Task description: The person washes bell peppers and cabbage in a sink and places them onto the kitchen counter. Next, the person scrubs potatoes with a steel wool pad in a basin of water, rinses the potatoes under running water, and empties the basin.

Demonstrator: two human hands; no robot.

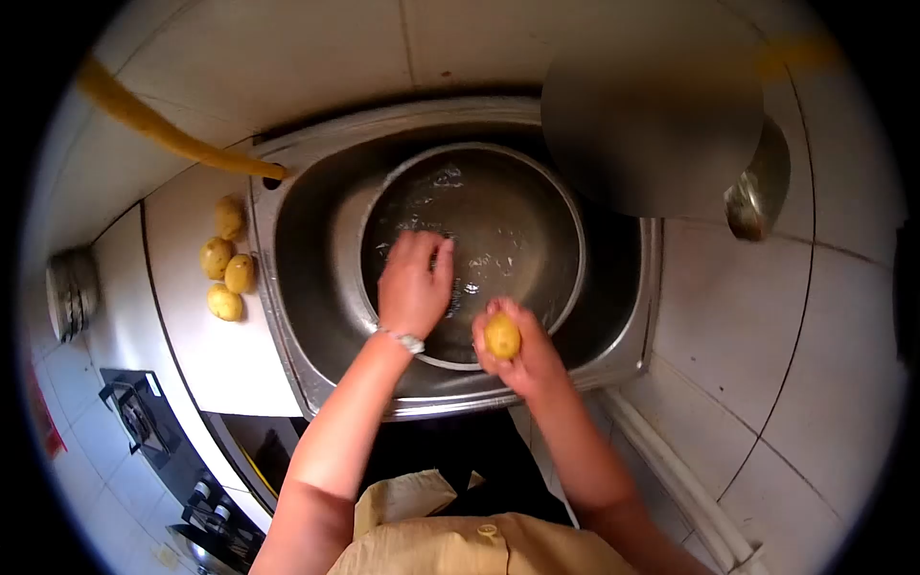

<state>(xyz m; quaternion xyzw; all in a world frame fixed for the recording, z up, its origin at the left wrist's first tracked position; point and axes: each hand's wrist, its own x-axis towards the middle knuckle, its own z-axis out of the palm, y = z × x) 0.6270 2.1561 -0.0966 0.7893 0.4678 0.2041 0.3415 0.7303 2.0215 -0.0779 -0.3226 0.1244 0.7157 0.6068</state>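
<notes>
A round metal basin [471, 148] of water stands in the steel sink [326, 206]. Over the basin's right front edge, my right hand [522, 355] is closed round a yellow potato [502, 336], which shows at the palm. My left hand [417, 287] is over the left part of the basin, its fingers at the water; the fingertips are blurred and I cannot make out whether they hold anything. Several more potatoes [239, 273] lie on the white counter left of the sink.
A yellow hose [158, 125] runs to the sink's back left corner. A blurred grey round shape [652, 125] covers the back right. A black stove [144, 417] is at the lower left, and a pale pipe [671, 470] at the lower right.
</notes>
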